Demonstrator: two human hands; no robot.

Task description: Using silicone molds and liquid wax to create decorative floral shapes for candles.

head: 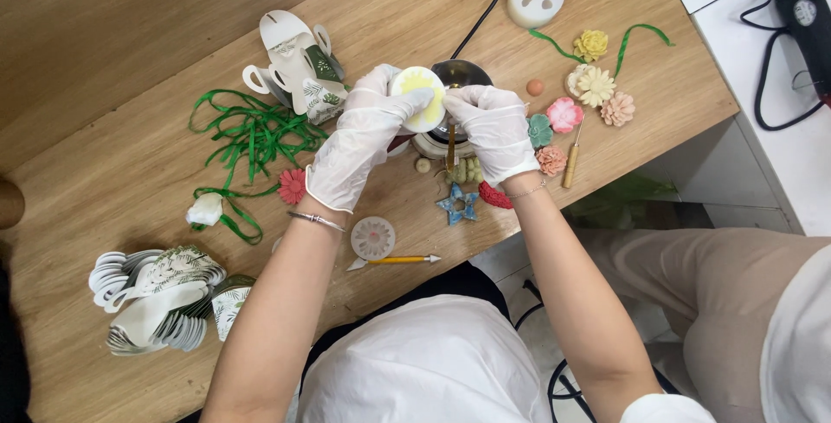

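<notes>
Both gloved hands meet over the small dark-rimmed pot [459, 77] on the wooden desk [130, 172], and between them sits a round white mould with a yellow centre [419, 96]. The left hand [359, 142] has its grip clamped on the mould's left edge; the right hand [498, 129] pinches its right edge. Left of the pot lie green ribbons [251, 133]; right of it, coloured flower shapes [589, 98]; nearer the person, a blue star [458, 204].
</notes>
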